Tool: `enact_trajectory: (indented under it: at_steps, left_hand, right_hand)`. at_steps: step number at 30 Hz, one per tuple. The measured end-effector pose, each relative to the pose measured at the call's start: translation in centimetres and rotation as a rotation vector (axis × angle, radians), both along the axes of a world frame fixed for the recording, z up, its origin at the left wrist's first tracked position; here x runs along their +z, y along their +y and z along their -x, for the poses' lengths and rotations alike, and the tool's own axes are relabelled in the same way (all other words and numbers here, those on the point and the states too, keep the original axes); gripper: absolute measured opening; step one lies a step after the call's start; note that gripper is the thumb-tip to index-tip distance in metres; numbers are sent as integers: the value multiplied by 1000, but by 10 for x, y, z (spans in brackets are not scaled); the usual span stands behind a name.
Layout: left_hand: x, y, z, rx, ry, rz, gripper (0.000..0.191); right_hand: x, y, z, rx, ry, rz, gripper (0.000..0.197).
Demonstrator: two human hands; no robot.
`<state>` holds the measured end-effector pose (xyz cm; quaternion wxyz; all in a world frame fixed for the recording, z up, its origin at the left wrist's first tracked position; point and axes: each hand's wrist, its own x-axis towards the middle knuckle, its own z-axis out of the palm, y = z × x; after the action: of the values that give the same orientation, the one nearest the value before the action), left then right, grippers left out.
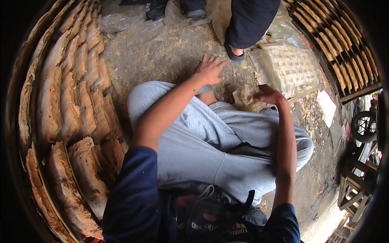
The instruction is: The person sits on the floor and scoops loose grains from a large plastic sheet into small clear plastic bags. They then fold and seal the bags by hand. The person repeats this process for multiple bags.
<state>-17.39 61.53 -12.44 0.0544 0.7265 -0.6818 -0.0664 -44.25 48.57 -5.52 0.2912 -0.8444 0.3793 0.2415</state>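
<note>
My left hand (211,70) is held out past my crossed legs with its fingers spread and nothing in them. Beneath it is the worn, crumb-strewn floor (170,60); whether the palm touches it, I cannot tell. A crumpled, yellowish clear plastic sheet (243,95) is bunched in my right hand (269,95), by my shin. Just beyond the right hand, a woven bamboo tray or mat (297,68) lies flat on the floor, with clear plastic over part of it.
Racks of crusty orange-white slabs (50,106), possibly oncom, line my left. Another slatted rack (337,45) stands far right. Another person's dark-trousered leg (252,24) and sandal are ahead, near loose plastic sheeting (121,21). A white sheet (326,107), wheel (364,127) and wooden frame (355,188) are right.
</note>
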Motion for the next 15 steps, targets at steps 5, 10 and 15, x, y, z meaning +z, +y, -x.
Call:
enact_trajectory:
  at_steps: [5, 10, 15]
  left_hand:
    - [-11, 0, -7, -13, -2, 30, 83]
    - [-8, -1, -2, -38, -4, 56, 83]
    - [-2, 5, -4, -33, 0, 24, 82]
  right_hand:
    - [4, -21, 0, -199, -99, -79, 45]
    - [2, -60, 9, -756, -763, 246, 40]
    - [22, -63, 6, -713, -1194, 507, 139]
